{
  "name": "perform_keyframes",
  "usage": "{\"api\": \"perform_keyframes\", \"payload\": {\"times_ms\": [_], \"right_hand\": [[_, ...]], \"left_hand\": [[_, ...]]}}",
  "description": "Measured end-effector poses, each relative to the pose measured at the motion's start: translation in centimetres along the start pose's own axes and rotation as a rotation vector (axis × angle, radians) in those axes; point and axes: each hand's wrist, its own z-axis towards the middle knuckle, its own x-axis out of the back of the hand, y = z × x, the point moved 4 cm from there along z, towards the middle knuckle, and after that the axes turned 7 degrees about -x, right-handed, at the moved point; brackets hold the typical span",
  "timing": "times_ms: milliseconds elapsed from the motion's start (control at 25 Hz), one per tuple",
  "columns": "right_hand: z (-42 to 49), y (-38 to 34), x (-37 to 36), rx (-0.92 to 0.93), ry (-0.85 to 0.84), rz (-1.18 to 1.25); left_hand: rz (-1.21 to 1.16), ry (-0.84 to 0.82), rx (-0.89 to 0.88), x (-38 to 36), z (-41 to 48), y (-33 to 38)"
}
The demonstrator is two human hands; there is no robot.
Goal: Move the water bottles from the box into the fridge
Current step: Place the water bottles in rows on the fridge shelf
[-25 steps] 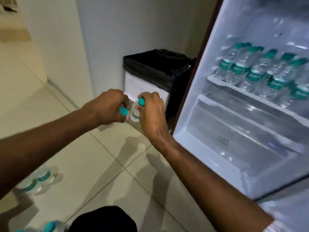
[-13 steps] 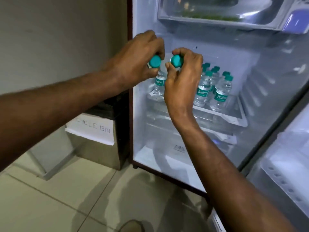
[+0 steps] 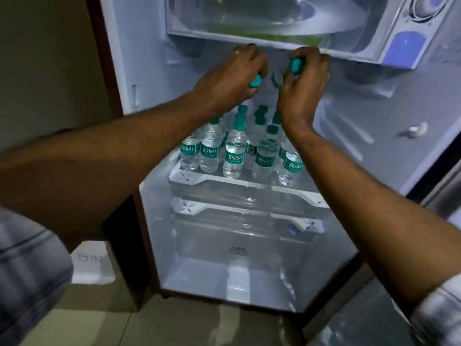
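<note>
Inside the open fridge, my left hand grips a small water bottle by its neck; only its teal cap shows. My right hand holds a second bottle, teal cap up, its body mostly hidden by the fingers. Both hands hover above the back of a glass shelf where several clear bottles with teal caps and green labels stand upright in rows. The box is out of view.
A freezer compartment hangs just above my hands. Below the shelf sit a second shelf and a clear crisper drawer. A bin labelled "BIN" stands left of the fridge. The fridge door is at right.
I have turned from the floor to the fridge and carried both bottles in. My hands rose, spread apart and reached deeper, above the shelf's rear bottles.
</note>
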Motion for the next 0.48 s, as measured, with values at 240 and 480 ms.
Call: {"api": "perform_keyframes", "payload": {"times_ms": [240, 480], "right_hand": [[0.3, 3.8, -5.2, 0.134, -0.129, -0.095], [3.2, 4.1, -13.2, 0.218, -0.363, -0.343]], "left_hand": [[0.073, -0.053, -0.008, -4.6, 0.0, -4.9], [-0.019, -0.005, 0.161, -7.6, 0.9, -10.3]]}}
